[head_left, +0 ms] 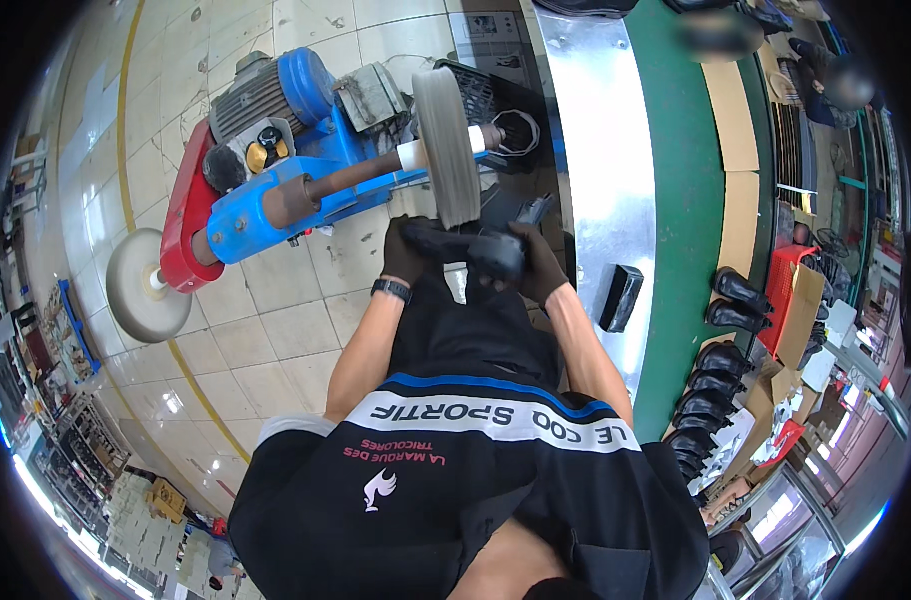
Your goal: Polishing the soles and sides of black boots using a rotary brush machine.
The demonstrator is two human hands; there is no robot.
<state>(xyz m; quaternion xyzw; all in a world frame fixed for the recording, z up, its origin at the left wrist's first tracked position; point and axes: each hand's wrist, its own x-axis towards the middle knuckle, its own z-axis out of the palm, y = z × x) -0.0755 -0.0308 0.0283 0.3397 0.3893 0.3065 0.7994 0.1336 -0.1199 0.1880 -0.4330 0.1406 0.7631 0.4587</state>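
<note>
Both my hands wear dark gloves. They hold a glossy black shoe (pixel 498 257) just below the large grey buffing wheel (pixel 448 150). My left hand (pixel 404 252) is closed around the shoe's left part, with a black watch on that wrist. On the other side, my right hand (pixel 539 262) grips the shoe near its rounded shiny end. Dark gloves against dark leather hide where the fingers end. The shoe is close to the wheel's lower edge; I cannot tell whether they touch.
The wheel sits on the shaft of a blue and red machine (pixel 246 215) with a motor. A second pale wheel (pixel 148 285) is at its left end. At right runs a metal-topped bench (pixel 601 130) bearing a small black block (pixel 622 298). Several black shoes (pixel 711 385) line the green surface beyond.
</note>
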